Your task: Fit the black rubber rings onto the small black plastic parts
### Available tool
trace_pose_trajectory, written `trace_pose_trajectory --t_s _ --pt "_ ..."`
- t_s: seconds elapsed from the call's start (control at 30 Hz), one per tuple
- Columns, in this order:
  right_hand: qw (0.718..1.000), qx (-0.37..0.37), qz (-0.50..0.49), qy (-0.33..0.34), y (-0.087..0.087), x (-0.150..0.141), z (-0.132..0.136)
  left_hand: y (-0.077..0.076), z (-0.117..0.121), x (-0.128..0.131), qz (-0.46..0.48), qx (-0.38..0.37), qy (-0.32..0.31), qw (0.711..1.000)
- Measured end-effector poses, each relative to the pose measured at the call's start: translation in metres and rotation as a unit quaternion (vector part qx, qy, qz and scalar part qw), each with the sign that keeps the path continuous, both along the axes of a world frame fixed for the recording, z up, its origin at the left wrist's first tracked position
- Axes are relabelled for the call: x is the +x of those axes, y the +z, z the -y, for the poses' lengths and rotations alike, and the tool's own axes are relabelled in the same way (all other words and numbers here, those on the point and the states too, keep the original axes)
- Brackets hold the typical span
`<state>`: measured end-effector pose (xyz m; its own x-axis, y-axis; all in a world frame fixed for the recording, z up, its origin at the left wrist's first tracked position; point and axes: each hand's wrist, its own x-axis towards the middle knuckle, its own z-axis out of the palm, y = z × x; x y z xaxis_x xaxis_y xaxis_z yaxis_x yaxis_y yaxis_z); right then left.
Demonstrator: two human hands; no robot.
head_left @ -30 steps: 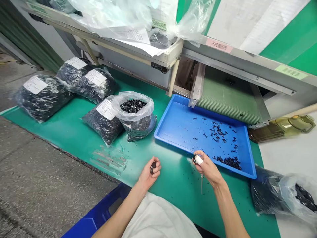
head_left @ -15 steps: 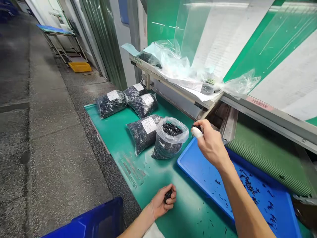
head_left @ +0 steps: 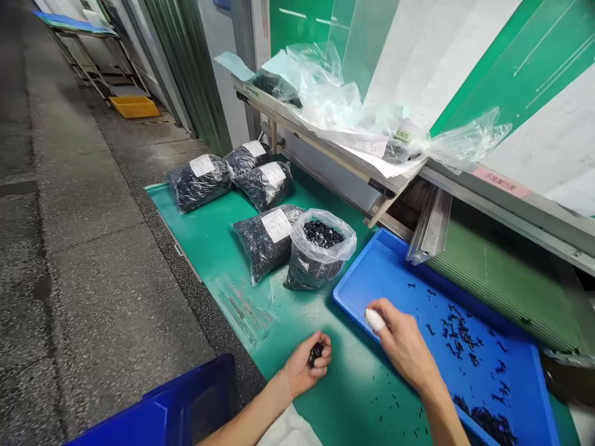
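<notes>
My left hand (head_left: 310, 364) is curled palm up above the green table, fingers wrapped round small black parts (head_left: 316, 353). Over the near-left rim of a blue tray (head_left: 367, 282) is my right hand (head_left: 400, 337), thumb and fingers closed together. A white cover wraps a digit of it, and whatever lies between the fingertips is hidden. Loose black pieces (head_left: 460, 334) are scattered in the tray, with a denser heap in its near corner. Beyond both hands stands an open clear bag (head_left: 318, 269), filled with small shiny black parts.
Several sealed, labelled bags of black parts (head_left: 269, 241) lie on the green table (head_left: 186, 241). A shelf (head_left: 320, 139) with crumpled plastic overhangs the back. A green ribbed conveyor belt (head_left: 506, 272) adjoins the tray. A dark blue bin (head_left: 186, 396) is at lower left.
My right hand has moved from beside the open bag back toward me, over the tray's edge. The black parts seen in its fingers before no longer show. My left hand stays nearly still.
</notes>
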<state>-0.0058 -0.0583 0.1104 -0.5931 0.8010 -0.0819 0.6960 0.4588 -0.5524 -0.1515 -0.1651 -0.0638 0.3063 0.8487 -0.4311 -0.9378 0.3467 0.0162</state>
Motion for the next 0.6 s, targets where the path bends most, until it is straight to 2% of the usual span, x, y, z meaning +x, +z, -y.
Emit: trace_pose_trajectory --t_s 0.07,0.17,0.23,0.27,0.3,0.37,0.47,0.6 --pt "0.998 -0.054 0.038 -0.011 -0.040 0.023 0.029 0.008 -0.006 0.001 0.000 -0.023 0.021 1.000" --pt "0.993 -0.061 0.084 -0.057 -0.098 0.048 0.068 0.019 -0.016 0.006 -0.001 -0.043 0.049 0.998" --pt "0.991 -0.043 0.098 -0.077 -0.124 0.058 0.084 0.026 -0.022 0.012 -0.002 -0.047 0.061 0.997" --pt "0.992 -0.032 0.096 -0.079 -0.132 0.061 0.090 0.030 -0.023 0.015 -0.004 -0.048 0.060 0.997" --pt "0.992 -0.019 0.091 -0.080 -0.135 0.063 0.093 0.033 -0.024 0.019 -0.006 -0.047 0.053 0.997" --pt "0.993 0.016 0.073 -0.093 -0.131 0.063 0.097 0.039 -0.024 0.026 -0.014 -0.041 0.027 0.999" --pt "0.993 0.048 0.002 -0.107 -0.109 0.056 0.096 0.046 -0.023 0.038 -0.029 -0.026 -0.022 0.999" --pt "0.995 0.033 -0.076 -0.051 -0.085 0.043 0.086 0.052 -0.026 0.056 -0.039 -0.029 -0.057 0.997"
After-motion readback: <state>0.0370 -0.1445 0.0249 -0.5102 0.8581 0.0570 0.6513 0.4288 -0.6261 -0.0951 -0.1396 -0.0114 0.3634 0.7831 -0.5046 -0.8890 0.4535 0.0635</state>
